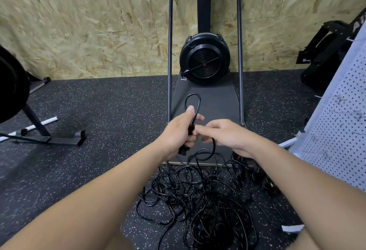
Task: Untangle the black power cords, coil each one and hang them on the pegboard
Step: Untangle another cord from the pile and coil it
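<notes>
in front of you stands a wall of chipboard panels (89, 22). the floor (99, 101) is black rubber with pale speckles. a black fan machine (204, 59) stands against the wall inside a metal frame (170, 51).

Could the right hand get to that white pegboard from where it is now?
Probably yes: the pegboard leans just beyond the right hand with nothing between them, though its fingers are busy on the cord.
</notes>
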The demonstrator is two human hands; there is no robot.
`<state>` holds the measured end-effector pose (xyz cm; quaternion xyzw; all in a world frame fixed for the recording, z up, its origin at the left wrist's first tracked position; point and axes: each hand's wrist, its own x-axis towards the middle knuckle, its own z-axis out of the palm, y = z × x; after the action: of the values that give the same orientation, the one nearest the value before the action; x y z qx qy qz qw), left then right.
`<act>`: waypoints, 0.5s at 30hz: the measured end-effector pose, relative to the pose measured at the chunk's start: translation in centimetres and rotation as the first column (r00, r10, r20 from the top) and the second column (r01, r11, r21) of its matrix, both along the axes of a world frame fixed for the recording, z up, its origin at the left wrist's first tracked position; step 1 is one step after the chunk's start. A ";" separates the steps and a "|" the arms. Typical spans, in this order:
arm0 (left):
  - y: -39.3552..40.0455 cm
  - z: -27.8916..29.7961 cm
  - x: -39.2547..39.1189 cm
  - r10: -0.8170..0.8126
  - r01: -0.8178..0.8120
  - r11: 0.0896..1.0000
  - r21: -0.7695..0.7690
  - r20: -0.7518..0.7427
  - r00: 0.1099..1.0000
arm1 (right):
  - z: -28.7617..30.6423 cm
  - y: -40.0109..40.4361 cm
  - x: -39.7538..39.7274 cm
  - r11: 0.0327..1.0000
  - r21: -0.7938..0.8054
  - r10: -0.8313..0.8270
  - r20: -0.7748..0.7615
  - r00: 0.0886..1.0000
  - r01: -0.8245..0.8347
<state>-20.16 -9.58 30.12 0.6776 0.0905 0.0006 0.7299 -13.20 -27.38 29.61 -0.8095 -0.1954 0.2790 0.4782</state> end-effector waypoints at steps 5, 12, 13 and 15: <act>1.6 -0.1 0.3 -0.017 0.017 1.000 0.013 0.041 0.999 | -1.5 -1.7 1.5 0.987 -0.154 0.055 0.121 0.991 -0.036; 3.4 -1.4 0.3 -0.047 0.028 0.927 0.373 0.040 0.998 | 2.7 -2.1 1.0 0.979 0.197 -0.105 0.223 0.969 0.061; 3.2 -1.6 0.2 -0.091 0.073 0.915 0.397 0.027 0.996 | 3.1 -1.9 0.8 0.961 0.267 -0.128 0.215 0.968 0.068; 2.1 -2.1 -0.1 -0.193 0.171 0.901 0.399 0.015 0.981 | 3.5 -1.4 0.6 0.924 0.366 -0.189 0.197 0.962 0.107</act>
<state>-20.30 -7.52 28.01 0.8162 0.0050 -0.0308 0.5770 -12.64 -28.81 33.11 -0.7500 -0.2339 0.1074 0.6094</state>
